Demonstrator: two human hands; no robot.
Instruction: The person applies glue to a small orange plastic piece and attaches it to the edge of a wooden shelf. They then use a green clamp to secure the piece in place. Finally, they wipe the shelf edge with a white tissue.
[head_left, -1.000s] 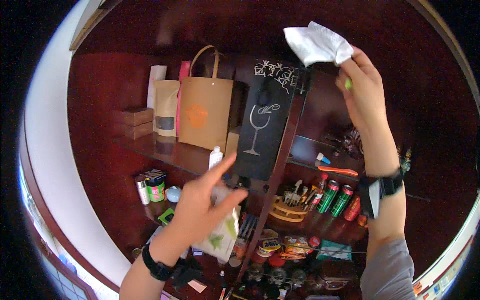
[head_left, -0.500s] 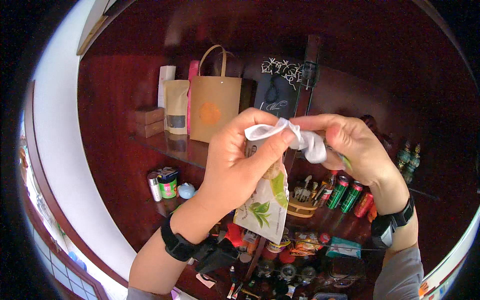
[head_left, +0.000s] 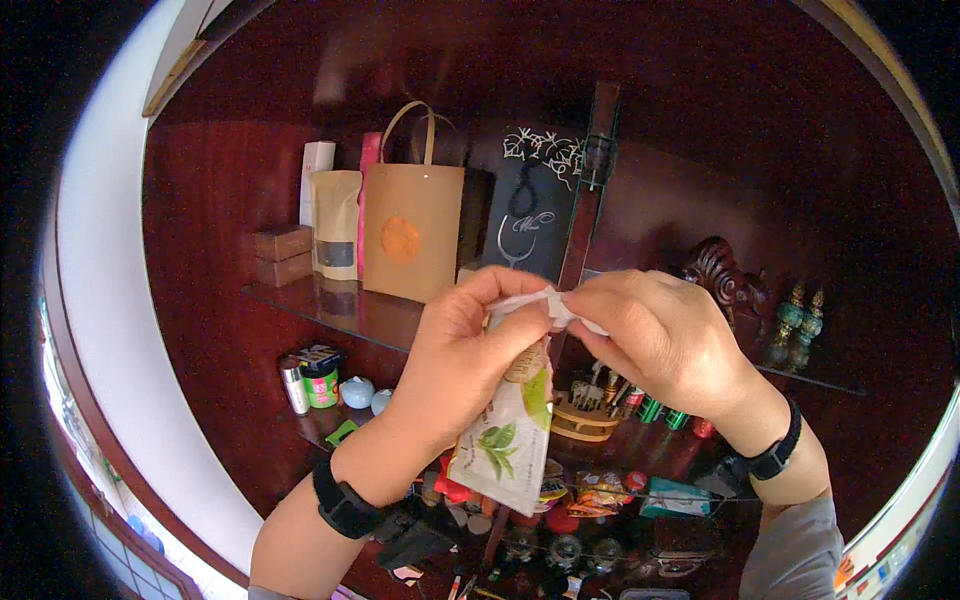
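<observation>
My left hand and my right hand meet in front of a dark wooden shelf unit. Both pinch a crumpled white cloth between their fingertips. A flat pouch with green leaf prints hangs down under my left hand, held against its palm and fingers. A black band sits on each wrist.
On the glass shelf stand a brown paper bag with handles, a tan pouch, small wooden boxes and a black chalkboard sign. Lower shelves hold tins, green cans and many small packets. A white wall curves at left.
My right hand came down from high up with the white cloth and joined my left hand. The hands now sit lower and closer together, with the pouch hanging under them.
</observation>
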